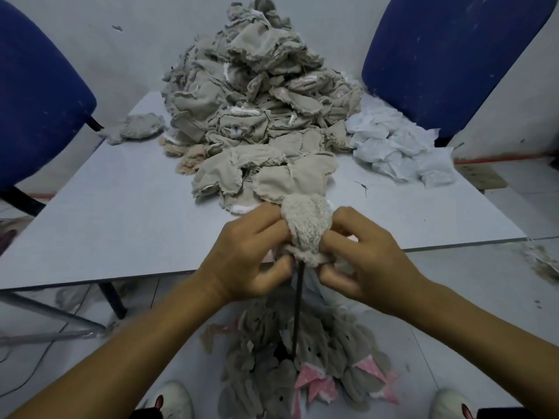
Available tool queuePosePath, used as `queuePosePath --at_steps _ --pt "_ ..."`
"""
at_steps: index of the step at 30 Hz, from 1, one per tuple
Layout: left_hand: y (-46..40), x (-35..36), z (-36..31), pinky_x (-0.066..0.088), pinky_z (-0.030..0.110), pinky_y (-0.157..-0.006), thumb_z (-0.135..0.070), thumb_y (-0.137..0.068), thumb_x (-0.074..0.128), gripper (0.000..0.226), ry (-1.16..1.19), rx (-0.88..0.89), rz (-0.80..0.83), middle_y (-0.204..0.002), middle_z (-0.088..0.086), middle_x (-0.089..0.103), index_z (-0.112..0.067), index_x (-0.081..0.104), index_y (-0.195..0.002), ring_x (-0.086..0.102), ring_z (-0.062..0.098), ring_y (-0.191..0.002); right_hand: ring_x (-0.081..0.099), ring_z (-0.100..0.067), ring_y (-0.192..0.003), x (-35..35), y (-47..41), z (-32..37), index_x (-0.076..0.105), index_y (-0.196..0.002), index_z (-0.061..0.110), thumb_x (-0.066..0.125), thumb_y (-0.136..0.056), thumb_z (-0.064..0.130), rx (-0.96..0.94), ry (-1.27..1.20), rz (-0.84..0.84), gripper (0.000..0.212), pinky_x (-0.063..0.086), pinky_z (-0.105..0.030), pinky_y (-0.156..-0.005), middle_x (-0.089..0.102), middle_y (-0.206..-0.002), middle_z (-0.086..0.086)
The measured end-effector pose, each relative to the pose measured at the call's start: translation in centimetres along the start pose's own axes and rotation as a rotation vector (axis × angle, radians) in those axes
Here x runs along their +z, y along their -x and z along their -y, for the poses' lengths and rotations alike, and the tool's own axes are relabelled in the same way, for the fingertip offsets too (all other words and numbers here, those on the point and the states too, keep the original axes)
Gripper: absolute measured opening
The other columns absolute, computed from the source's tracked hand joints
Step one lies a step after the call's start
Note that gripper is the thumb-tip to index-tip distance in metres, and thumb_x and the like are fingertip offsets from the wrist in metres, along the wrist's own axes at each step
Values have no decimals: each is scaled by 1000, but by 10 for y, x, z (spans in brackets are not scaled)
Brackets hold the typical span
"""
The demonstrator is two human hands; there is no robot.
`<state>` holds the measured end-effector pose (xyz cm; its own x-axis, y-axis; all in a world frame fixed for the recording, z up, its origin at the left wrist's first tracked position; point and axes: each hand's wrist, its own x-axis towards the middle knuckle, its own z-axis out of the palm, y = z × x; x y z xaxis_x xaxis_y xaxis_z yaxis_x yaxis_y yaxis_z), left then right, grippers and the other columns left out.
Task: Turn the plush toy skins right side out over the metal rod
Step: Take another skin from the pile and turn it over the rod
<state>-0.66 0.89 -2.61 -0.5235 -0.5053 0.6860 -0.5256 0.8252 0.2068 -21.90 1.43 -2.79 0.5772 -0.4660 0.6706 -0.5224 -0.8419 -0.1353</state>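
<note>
A fuzzy beige plush skin [307,228] caps the top of a thin dark metal rod [297,313] that stands upright in front of the table edge. My left hand [248,255] grips the skin's rolled lower rim on the left. My right hand [363,255] pinches the same rim on the right. The rod's tip is hidden inside the skin. A big heap of inside-out tan skins [260,110] covers the middle of the white table [106,207]. Several turned grey plush skins with pink ears [302,367] lie on the floor around the rod's base.
Two blue chairs stand at the table's far corners, one on the left [33,95] and one on the right [447,55]. A pile of pale blue-white fabric pieces [399,146] lies at the back right. A loose grey skin [136,128] sits at the left. White shoes [172,400] show below.
</note>
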Motion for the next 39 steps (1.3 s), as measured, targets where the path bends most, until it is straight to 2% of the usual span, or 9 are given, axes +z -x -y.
queuePosePath --at_steps 5,12,17,22,24,27,30,33,39 --pt "36 22 -14 38 38 -44 -9 -74 59 14 -42 -32 98 -65 10 48 -4 53 -63 43 27 -56 52 -30 -68 27 34 11 62 -76 6 74 -72 4 53 31 171 13 45 -38 -54 58 -81 -10" --pt "63 45 -15 48 38 -50 -11 -86 55 18 -29 -167 184 -72 12 61 -3 64 -73 57 31 -61 62 -33 -77 54 52 13 67 -91 6 73 -73 5 187 -81 235 19 53 -40 -60 64 -90 -10" --pt "64 40 -12 49 40 -52 -14 -88 56 19 -4 -182 244 -75 13 63 -2 67 -77 59 32 -66 56 -26 -72 55 50 14 45 -95 21 75 -68 4 157 -125 182 44 45 -27 -60 58 -85 -7" --pt "43 20 -12 39 37 -43 -11 -82 59 21 -42 13 103 -63 10 53 -3 59 -63 47 27 -54 47 -25 -65 29 34 14 54 -76 11 60 -76 10 -26 -23 148 6 36 -29 -53 53 -75 -8" --pt "21 7 -13 35 35 -48 -11 -82 57 22 -17 24 -10 -63 9 48 -2 56 -62 42 24 -57 44 -24 -67 13 14 15 56 -74 7 59 -79 10 15 -67 70 6 35 -31 -56 49 -77 -8" --pt "-17 -12 -11 35 32 -53 -16 -79 57 22 164 -161 -135 -62 3 47 -4 54 -62 42 20 -57 49 -18 -75 -13 -24 11 59 -82 6 64 -82 9 197 -311 62 6 42 -30 -64 50 -86 -2" --pt "-42 -26 1 34 24 -46 -19 -73 63 16 600 -510 -163 -53 -6 51 -16 55 -60 44 11 -48 61 -18 -95 -36 -51 -10 67 -104 9 64 -85 11 397 -738 291 20 52 -30 -81 62 -101 -3" --pt "-54 -20 11 27 22 -44 -10 -70 58 22 846 -718 -155 -46 -9 43 -21 51 -52 36 8 -44 64 -16 -110 -46 -58 -29 66 -121 8 71 -86 3 399 -908 469 36 50 -24 -91 69 -115 -2" --pt "-67 4 20 38 21 -49 1 -77 54 24 1143 -820 -140 -51 -3 47 -11 46 -58 45 9 -48 72 -20 -83 -30 -59 -44 68 -100 3 79 -76 1 488 -949 381 26 56 -25 -76 74 -88 -7"
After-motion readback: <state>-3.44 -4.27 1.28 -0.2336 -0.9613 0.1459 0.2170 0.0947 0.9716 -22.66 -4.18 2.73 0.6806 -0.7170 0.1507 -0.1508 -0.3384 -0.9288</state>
